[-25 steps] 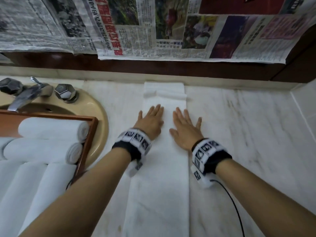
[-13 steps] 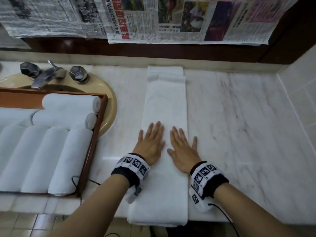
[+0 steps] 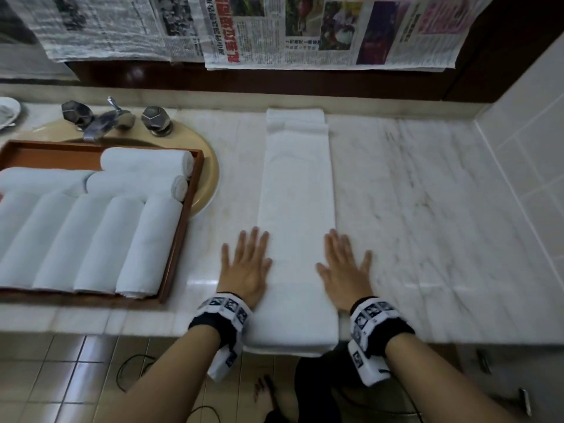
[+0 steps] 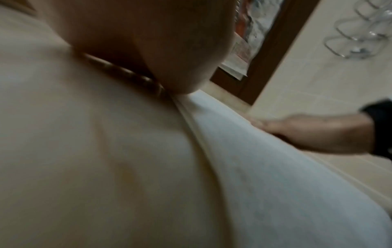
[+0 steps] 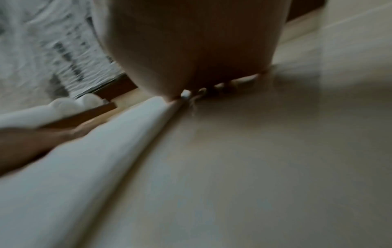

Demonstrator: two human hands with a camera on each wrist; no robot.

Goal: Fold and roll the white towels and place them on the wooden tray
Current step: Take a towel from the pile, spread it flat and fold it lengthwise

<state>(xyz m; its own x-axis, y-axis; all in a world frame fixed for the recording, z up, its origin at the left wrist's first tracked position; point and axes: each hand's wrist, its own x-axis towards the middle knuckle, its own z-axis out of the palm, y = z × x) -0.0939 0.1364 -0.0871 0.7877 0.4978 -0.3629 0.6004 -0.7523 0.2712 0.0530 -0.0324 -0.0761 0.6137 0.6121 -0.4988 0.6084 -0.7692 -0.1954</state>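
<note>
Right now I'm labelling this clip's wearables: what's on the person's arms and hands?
Both forearms are bare, no sleeves or gloves. The left hand and right hand each have a black wristband carrying white blocks printed with black square markers. A thin black cable trails from the right one.

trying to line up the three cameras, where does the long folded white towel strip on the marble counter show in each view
Head: the long folded white towel strip runs down the centre, between the left hand and right hand.
Left wrist: the strip crosses the lower right; the right hand lies beyond it.
Right wrist: the strip fills the lower left; the left hand lies beyond it.
Shared landmark: the pale marble counter under the strip.
</note>
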